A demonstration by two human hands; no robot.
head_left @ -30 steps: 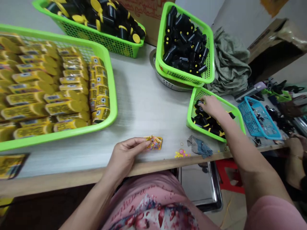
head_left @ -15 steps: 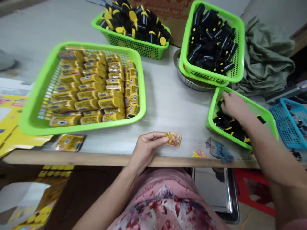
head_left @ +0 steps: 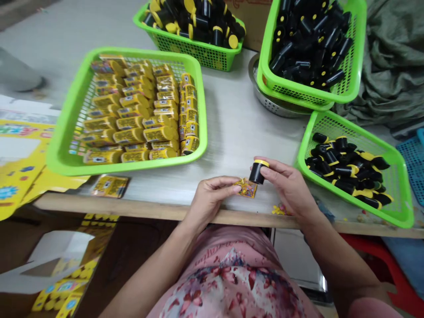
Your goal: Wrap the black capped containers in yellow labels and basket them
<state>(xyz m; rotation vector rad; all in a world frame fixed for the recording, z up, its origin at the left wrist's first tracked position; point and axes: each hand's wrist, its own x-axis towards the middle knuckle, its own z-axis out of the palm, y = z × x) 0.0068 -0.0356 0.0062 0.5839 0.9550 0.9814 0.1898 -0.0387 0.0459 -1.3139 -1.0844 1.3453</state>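
Note:
Between the thumb and fingers of my left hand (head_left: pixel 213 194) is a small yellow printed sleeve (head_left: pixel 248 189), held just over the table near its front edge. My right hand (head_left: pixel 287 183) pinches a small black canister with a yellow cap (head_left: pixel 257 173), cap upward and slightly tilted. The canister is right beside the sleeve; whether they touch I cannot tell. To the right, a green basket (head_left: pixel 351 128) holds loose black canisters with yellow caps (head_left: pixel 344 170). At the left, a larger green basket (head_left: pixel 127 169) contains rows of yellow-wrapped canisters (head_left: pixel 129 112).
A stack of flat yellow sleeves (head_left: pixel 110 186) lies by the wooden table edge (head_left: pixel 149 207). Farther back are a green basket of capped canisters (head_left: pixel 195 51) and another (head_left: pixel 311 90) resting on a metal colander (head_left: pixel 265 99). Tiny yellow and pink bits (head_left: pixel 280 209) lie near my right hand.
My right hand has come out of the right-hand basket with a black canister and moved left to the sleeve. My left hand keeps hold of the sleeve. The view has shifted slightly.

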